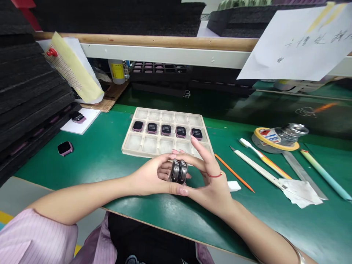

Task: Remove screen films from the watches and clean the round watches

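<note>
Two dark watch cases (179,171) stand on edge side by side, held between both hands above the front of the green bench. My left hand (150,176) is closed around them, thumb below and fingers above and behind. My right hand (213,179) grips them from the other side with its thumb underneath; its index finger points up, away from them. Just beyond the hands lies a beige compartment tray (128,149). Its middle row holds several purple-framed watch cases (165,129) with dark faces. The nearest compartments are partly hidden by my fingers.
At left, a loose watch case (65,148) and a white pad (82,126) lie near stacked black foam trays (33,80). To the right are an orange stick (235,173), a white knife (258,168), a toothbrush (265,157), crumpled tissue (301,191) and a bottle (286,135). A shelf (165,51) crosses above.
</note>
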